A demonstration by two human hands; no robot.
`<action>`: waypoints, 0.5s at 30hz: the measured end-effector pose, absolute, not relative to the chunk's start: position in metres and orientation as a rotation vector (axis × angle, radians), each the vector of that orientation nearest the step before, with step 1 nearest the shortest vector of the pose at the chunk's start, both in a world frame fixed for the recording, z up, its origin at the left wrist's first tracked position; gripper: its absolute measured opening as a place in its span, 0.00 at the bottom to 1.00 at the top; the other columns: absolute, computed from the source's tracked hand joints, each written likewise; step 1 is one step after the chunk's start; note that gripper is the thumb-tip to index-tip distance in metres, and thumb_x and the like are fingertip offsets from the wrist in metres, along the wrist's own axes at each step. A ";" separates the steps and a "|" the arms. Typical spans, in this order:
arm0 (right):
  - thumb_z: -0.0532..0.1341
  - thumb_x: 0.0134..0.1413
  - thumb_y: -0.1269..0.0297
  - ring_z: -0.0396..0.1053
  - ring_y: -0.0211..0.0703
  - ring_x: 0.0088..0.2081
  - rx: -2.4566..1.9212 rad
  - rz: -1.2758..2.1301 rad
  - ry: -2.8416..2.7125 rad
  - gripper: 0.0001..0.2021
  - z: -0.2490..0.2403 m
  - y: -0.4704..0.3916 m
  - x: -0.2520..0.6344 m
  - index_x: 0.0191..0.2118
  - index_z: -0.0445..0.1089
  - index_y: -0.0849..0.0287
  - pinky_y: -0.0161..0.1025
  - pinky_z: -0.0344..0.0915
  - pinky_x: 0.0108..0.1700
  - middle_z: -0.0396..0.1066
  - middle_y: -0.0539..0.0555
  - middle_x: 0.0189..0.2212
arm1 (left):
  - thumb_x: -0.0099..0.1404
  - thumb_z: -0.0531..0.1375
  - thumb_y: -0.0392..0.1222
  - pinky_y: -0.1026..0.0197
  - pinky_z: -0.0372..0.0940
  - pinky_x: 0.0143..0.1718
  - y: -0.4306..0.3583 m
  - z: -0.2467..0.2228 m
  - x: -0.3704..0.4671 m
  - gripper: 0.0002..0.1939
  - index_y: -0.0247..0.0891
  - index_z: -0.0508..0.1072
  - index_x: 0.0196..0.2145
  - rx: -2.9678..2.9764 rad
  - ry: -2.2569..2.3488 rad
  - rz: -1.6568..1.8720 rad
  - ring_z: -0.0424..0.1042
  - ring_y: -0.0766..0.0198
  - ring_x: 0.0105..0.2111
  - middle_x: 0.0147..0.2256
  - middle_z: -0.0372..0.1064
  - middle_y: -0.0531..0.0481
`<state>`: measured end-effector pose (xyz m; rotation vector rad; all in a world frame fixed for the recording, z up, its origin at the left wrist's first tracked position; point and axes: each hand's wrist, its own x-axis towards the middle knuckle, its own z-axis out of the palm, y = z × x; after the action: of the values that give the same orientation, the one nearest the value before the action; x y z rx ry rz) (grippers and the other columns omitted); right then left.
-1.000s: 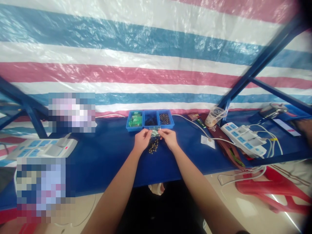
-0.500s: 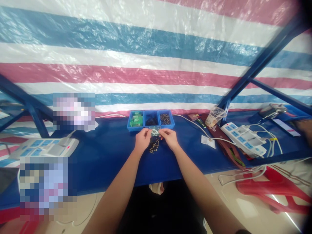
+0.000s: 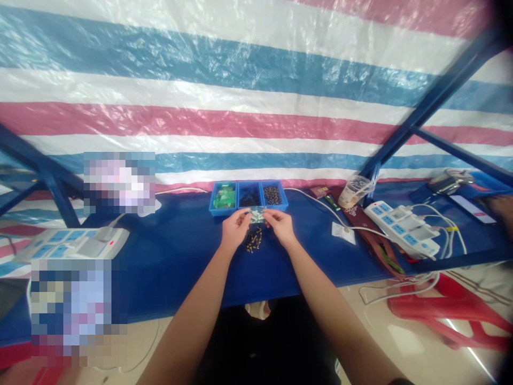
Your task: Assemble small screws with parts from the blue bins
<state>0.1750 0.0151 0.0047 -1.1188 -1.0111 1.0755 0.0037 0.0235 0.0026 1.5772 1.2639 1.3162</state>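
Between my two hands is a small flat greenish piece with pale marks [image 3: 257,215]; whether it is a packet or a board I cannot tell. My left hand [image 3: 235,231] pinches its left edge with thumb and fingers. At the right edge, my right hand [image 3: 282,226] grips it in the same way. Just below, on the blue table, lies a loose pile of small brass-and-black screw-like parts [image 3: 254,240]. Behind my hands stands a blue three-part bin [image 3: 223,212]: green flat pieces [image 3: 225,197] left, dark parts [image 3: 249,199] in the middle, small metal parts [image 3: 273,195] right.
White power strips lie left [image 3: 116,241] and right [image 3: 401,227] on the blue table [image 3: 172,251]. A plastic cup [image 3: 352,193], a white paper slip [image 3: 343,233], a brown strap [image 3: 366,230] and a phone [image 3: 473,208] are to the right. Blue frame bars flank both sides.
The greenish piece is raised slightly and turned flatter, showing more of its face. Both hands still hold it, and the pile below has not visibly changed.
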 end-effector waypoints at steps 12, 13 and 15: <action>0.68 0.44 0.50 0.61 0.35 0.20 -1.147 1.037 -1.089 0.17 -0.001 0.015 0.177 0.33 0.77 0.59 0.35 0.60 0.24 0.71 0.49 0.22 | 0.63 0.59 0.52 0.65 0.67 0.30 0.021 0.011 0.005 0.28 0.38 0.68 0.58 1.582 1.276 1.319 0.68 0.71 0.21 0.28 0.73 0.52; 0.68 0.44 0.50 0.61 0.35 0.20 -1.154 1.036 -1.091 0.17 -0.001 0.015 0.177 0.33 0.77 0.59 0.35 0.60 0.24 0.71 0.49 0.22 | 0.63 0.60 0.52 0.65 0.68 0.30 0.021 0.011 0.005 0.28 0.38 0.68 0.58 1.574 1.271 1.320 0.69 0.70 0.21 0.28 0.74 0.52; 0.68 0.44 0.49 0.61 0.35 0.21 -1.171 1.030 -1.088 0.18 -0.001 0.015 0.177 0.34 0.76 0.59 0.36 0.61 0.25 0.72 0.50 0.23 | 0.63 0.60 0.52 0.65 0.68 0.29 0.021 0.010 0.005 0.30 0.38 0.67 0.59 1.540 1.257 1.314 0.70 0.70 0.22 0.29 0.74 0.51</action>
<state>0.1770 0.0149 -0.0015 -1.1708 -1.0877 1.0302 0.0049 0.0213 0.0098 1.5404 1.2572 1.3142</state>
